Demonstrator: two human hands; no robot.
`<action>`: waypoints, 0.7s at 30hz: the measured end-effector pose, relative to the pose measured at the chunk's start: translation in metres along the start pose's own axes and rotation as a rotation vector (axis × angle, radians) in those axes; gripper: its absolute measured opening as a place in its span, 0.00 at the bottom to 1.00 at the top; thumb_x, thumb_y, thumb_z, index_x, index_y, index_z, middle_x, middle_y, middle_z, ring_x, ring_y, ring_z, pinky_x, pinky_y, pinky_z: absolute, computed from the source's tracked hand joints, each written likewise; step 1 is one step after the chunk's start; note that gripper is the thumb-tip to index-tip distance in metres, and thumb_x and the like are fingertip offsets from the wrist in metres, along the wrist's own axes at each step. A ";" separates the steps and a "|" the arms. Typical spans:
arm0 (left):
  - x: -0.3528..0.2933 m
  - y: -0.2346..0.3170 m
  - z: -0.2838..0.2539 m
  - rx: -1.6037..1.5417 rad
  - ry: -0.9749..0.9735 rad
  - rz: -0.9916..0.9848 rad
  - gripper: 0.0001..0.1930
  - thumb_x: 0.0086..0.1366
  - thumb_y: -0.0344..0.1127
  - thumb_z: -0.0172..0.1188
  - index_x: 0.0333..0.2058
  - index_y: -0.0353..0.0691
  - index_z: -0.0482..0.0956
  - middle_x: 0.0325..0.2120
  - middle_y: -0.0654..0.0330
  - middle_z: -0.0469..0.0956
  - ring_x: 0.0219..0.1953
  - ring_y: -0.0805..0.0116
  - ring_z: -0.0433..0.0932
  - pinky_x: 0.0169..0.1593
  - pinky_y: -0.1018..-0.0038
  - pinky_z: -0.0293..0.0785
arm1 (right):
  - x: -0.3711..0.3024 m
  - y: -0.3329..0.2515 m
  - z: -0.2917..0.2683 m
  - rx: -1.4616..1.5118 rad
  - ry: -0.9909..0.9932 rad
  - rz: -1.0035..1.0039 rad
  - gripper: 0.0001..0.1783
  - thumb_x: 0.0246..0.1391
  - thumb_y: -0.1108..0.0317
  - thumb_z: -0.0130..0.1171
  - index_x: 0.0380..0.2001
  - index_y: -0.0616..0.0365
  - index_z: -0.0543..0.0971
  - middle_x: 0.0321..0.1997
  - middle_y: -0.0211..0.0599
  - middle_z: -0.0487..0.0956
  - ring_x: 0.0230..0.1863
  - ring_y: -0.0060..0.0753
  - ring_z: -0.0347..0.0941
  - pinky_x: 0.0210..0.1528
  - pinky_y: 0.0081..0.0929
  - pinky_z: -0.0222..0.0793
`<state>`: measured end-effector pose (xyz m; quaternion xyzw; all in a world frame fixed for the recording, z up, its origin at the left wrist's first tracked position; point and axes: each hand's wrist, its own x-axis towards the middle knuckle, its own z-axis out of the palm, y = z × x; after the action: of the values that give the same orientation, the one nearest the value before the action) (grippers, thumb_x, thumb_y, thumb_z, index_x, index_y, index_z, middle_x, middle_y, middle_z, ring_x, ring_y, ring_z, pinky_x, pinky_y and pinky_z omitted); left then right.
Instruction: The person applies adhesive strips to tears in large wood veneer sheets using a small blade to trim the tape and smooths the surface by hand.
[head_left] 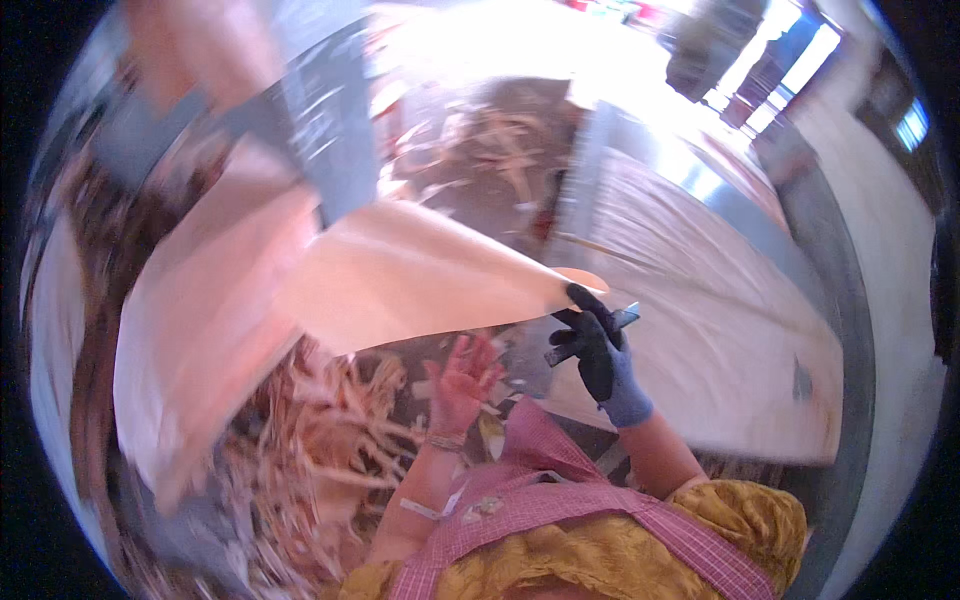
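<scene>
A broad, peach-coloured sheet [400, 270] spans the frame from left to centre, its right end tapering to a curled tip. At right lies a stack of pale sheets [690, 320]; tangled scraps [330, 430] fill the lower left. The gloved right hand [598, 345], near centre, has its fingers at the tip and grips a flat metallic tool [627, 315]. The bare left hand [465, 385] is open just below the sheet.
</scene>
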<state>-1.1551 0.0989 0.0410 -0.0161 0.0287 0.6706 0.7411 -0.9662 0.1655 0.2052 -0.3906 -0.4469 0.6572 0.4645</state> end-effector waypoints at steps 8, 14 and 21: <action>0.082 -0.204 0.100 0.320 0.034 -0.147 0.36 0.63 0.66 0.53 0.59 0.45 0.67 0.57 0.57 0.72 0.58 0.60 0.71 0.56 0.63 0.74 | -0.168 -0.075 -0.230 0.088 0.402 -0.328 0.28 0.68 0.57 0.47 0.66 0.56 0.62 0.54 0.49 0.76 0.38 0.34 0.77 0.35 0.31 0.79; 0.096 -0.429 0.121 0.388 -0.079 -0.331 0.24 0.69 0.56 0.52 0.55 0.48 0.73 0.54 0.62 0.76 0.53 0.62 0.76 0.53 0.64 0.76 | -0.301 -0.107 -0.417 0.171 0.630 -0.441 0.27 0.68 0.56 0.49 0.65 0.55 0.64 0.53 0.46 0.77 0.37 0.32 0.77 0.31 0.25 0.77; 0.115 -0.664 0.206 0.724 -0.188 -0.348 0.17 0.72 0.47 0.50 0.53 0.48 0.74 0.51 0.61 0.77 0.52 0.63 0.77 0.51 0.65 0.78 | -0.421 -0.181 -0.605 0.016 0.900 -0.372 0.25 0.68 0.58 0.49 0.65 0.51 0.66 0.51 0.39 0.79 0.31 0.22 0.74 0.26 0.18 0.70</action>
<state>-0.4787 0.1598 0.2298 0.3024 0.1916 0.4805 0.8006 -0.2466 -0.0720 0.2397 -0.5459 -0.2589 0.3323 0.7243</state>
